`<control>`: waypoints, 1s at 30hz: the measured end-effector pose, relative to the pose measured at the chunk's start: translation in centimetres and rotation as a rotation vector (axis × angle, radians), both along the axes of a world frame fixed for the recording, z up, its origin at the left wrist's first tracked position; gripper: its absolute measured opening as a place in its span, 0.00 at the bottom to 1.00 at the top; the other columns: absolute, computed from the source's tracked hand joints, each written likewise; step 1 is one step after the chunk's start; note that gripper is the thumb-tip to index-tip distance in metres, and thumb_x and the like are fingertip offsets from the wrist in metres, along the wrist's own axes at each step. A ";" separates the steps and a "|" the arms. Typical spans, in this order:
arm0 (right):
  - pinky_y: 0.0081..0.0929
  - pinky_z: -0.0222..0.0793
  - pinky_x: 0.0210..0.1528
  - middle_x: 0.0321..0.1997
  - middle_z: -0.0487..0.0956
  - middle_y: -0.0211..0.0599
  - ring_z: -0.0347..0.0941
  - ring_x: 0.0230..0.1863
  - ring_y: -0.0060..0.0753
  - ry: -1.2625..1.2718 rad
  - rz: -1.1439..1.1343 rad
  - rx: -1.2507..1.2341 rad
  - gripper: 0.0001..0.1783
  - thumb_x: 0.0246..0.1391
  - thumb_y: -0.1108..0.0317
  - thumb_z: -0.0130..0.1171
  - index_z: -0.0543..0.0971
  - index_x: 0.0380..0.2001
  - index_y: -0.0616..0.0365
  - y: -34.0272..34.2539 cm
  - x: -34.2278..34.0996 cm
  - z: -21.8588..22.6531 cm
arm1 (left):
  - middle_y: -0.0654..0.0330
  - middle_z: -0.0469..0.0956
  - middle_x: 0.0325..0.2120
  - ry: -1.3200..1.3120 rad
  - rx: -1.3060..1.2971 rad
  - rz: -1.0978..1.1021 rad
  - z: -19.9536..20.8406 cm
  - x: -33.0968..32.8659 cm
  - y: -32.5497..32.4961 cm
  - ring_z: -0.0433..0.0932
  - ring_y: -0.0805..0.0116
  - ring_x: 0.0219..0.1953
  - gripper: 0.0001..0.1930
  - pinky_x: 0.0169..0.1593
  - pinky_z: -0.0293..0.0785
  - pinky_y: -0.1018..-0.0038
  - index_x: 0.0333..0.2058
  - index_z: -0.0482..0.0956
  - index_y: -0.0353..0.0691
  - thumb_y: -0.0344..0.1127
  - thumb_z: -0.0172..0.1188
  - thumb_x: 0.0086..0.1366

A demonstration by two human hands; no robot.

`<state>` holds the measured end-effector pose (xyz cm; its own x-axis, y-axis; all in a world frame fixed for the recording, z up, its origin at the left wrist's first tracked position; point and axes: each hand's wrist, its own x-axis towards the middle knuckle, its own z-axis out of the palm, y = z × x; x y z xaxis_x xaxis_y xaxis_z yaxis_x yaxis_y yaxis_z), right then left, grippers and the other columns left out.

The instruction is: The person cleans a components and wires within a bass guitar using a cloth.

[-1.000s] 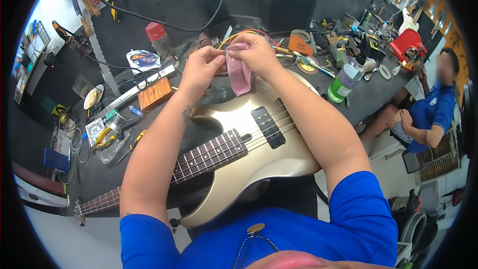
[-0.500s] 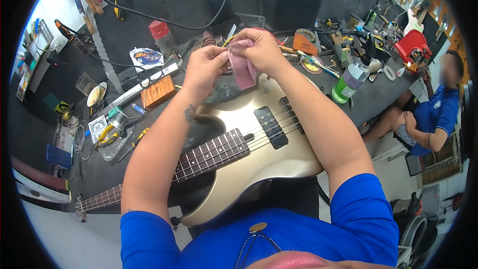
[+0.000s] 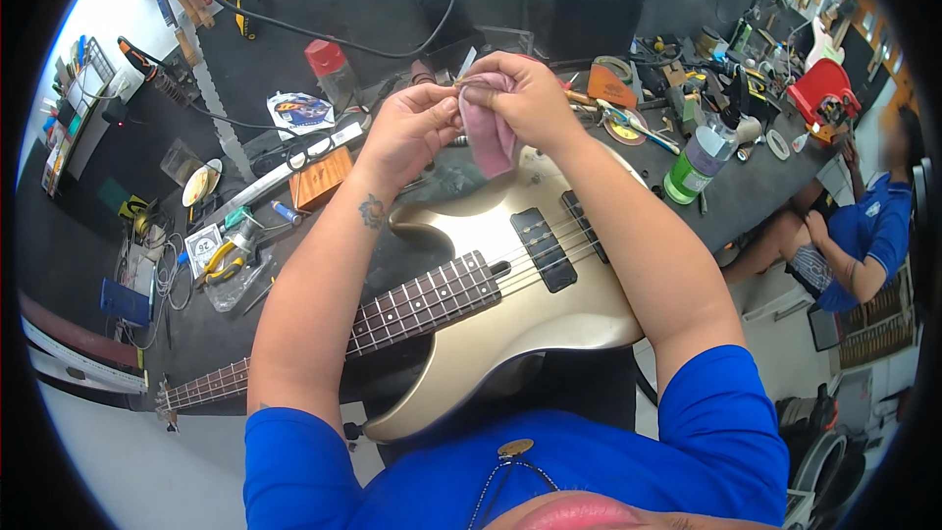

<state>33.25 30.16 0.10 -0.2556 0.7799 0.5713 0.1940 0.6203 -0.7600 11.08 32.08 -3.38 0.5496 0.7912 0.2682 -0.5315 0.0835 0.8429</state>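
A pink cloth [image 3: 488, 137] hangs folded from my right hand [image 3: 530, 103], whose thumb and fingers are closed on it. Close beside it, my left hand [image 3: 407, 128] has its thumb and forefinger brought together at the cloth's upper edge. Whatever lies between those left fingertips is too small to make out. Below both hands a gold electric bass guitar [image 3: 461, 363] rests on its back, its neck [image 3: 402, 312] pointing left beneath my left forearm. Its strings pass over a black pickup [image 3: 543, 250]. My forearms hide parts of the neck and body.
A wooden block [image 3: 322, 180], yellow-handled pliers [image 3: 224, 263] and a red-capped bottle [image 3: 332, 69] occupy the dark bench's left side. A green-and-clear spray bottle [image 3: 695, 162] stands right, near tools and a red holder [image 3: 822, 93]. Behind is an amplifier [image 3: 587, 15]; a person in blue [image 3: 873, 236] sits right.
The whole view has shifted slightly, so the bench and bass appear a little farther right. Both hands stay together at the pink cloth, with only small finger movement.
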 end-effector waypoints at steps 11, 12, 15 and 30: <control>0.25 0.81 0.48 0.44 0.86 0.38 0.83 0.43 0.25 0.586 0.224 -0.436 0.16 0.64 0.68 0.70 0.81 0.50 0.65 1.3 0.4 -1.8 | 0.58 0.88 0.40 0.440 0.343 0.590 1.1 2.5 -1.3 0.86 0.75 0.43 0.10 0.50 0.81 0.77 0.48 0.85 0.28 0.23 0.68 0.69; 0.26 0.81 0.48 0.44 0.86 0.38 0.83 0.43 0.26 0.492 0.214 -0.414 0.16 0.63 0.69 0.71 0.82 0.50 0.65 1.0 -0.1 -1.9 | 0.58 0.88 0.40 0.442 0.343 0.594 1.0 2.4 -1.2 0.86 0.75 0.43 0.10 0.50 0.81 0.77 0.48 0.85 0.28 0.23 0.68 0.69; 0.27 0.82 0.48 0.44 0.86 0.38 0.84 0.43 0.27 0.402 0.215 -0.417 0.19 0.60 0.69 0.74 0.82 0.50 0.67 0.6 -0.2 -1.4 | 0.57 0.89 0.37 0.438 0.324 0.574 1.0 2.4 -2.1 0.86 0.75 0.39 0.11 0.44 0.80 0.78 0.46 0.86 0.29 0.26 0.71 0.67; 0.28 0.82 0.51 0.48 0.85 0.37 0.84 0.46 0.26 0.458 0.278 -0.460 0.18 0.63 0.73 0.70 0.81 0.54 0.66 1.3 0.1 -2.3 | 0.58 0.88 0.33 0.510 0.553 0.833 1.0 3.3 -2.3 0.86 0.74 0.35 0.09 0.39 0.81 0.76 0.41 0.87 0.33 0.27 0.72 0.63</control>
